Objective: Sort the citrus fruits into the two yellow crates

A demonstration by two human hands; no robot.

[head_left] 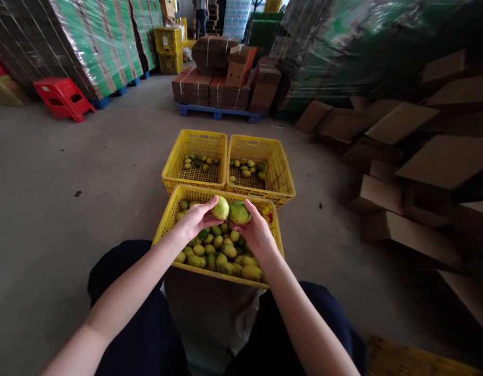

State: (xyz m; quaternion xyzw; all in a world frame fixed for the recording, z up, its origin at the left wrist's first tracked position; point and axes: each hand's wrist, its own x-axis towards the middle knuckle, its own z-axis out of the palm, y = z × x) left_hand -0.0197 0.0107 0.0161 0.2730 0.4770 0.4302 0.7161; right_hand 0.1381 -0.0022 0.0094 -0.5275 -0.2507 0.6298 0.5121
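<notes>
My left hand (pixel 197 219) is closed round a pale yellow-green lemon (pixel 221 208). Beside it, my right hand (pixel 255 227) grips a greener lemon (pixel 239 212), and the two fruits are held side by side, almost touching. Both hands are above the near yellow crate (pixel 163 222), which is well filled with yellow and green lemons (pixel 218 241). Behind it stand the far-left crate (pixel 166 166) and the far-right crate (pixel 286 167), each with a small number of similar fruits on its slatted bottom.
Opened cardboard boxes (pixel 411 230) lie heaped on the right. Bundled flat cartons (pixel 192 86) rest on a blue pallet (pixel 218 112) ahead. A red stool (pixel 63 96) and wrapped stacks (pixel 94 44) are at the left. Someone's legs (pixel 201 23) show far back.
</notes>
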